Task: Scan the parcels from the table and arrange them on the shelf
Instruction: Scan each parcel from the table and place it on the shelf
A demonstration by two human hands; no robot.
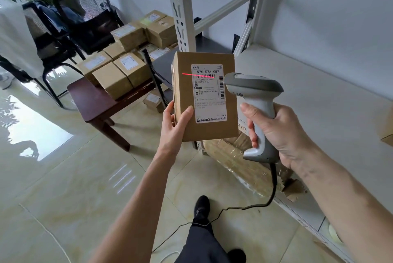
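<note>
The white metal shelf (pixel 319 101) on the right is mostly bare; only the corner of one cardboard box (pixel 387 133) shows at its right edge, so little seems to be arranged there yet, though a battered taped carton (pixel 240 162) sits on the level below; the dark wooden table (pixel 95 101) to the left carries a heap of parcels (pixel 127 64), a dozen or so, so by my judgement most of the task is left; one more small box (pixel 152 101) lies on the floor under the table's far side.

The parcel in hand (pixel 205 96) is held upright in mid-air between table and shelf, label toward the camera; the left hand (pixel 176 122) clasps its lower left corner, thumb on the front face; the right hand (pixel 282 133) is wrapped around the handle of a grey corded barcode scanner (pixel 255 101), just beside the parcel's right edge.

The shipping label (pixel 209 93) reads "570 K76 057" in large type; the red scan line (pixel 197 75) crosses the barcode beneath it; the smaller print is Chinese and too fine to read.
</note>
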